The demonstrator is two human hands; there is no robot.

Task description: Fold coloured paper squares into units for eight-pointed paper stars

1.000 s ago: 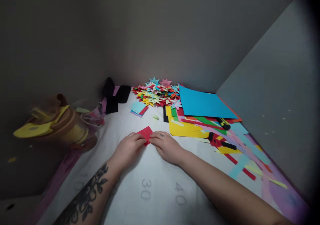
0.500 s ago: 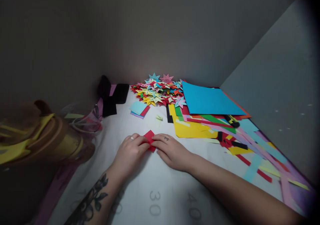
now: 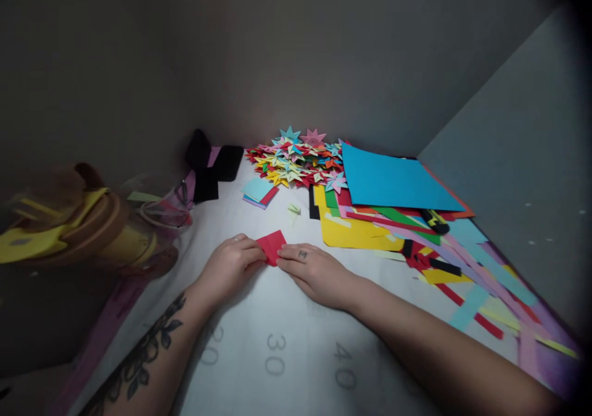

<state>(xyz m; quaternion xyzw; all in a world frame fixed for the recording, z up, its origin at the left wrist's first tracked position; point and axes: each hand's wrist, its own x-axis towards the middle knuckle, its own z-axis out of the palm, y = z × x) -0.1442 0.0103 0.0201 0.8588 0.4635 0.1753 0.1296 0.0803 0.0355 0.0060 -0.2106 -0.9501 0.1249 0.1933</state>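
Note:
A small red paper square (image 3: 272, 244) lies on the white cutting mat (image 3: 277, 317), near its middle. My left hand (image 3: 227, 267) pinches the red piece's left corner with curled fingers. My right hand (image 3: 314, 270) presses its fingertips on the piece's right side, fingers held together. Both hands rest on the mat, and their fingers cover the near edge of the red paper.
A heap of folded paper stars (image 3: 296, 163) sits at the back. Coloured sheets under a blue sheet (image 3: 393, 182), with strips (image 3: 462, 280), spread to the right. Small paper squares (image 3: 256, 192) lie behind the hands. A brown and yellow object (image 3: 87, 231) stands at the left.
The red paper shows more of its surface now than half a second ago. Both hands stay on it. The view has shifted slightly.

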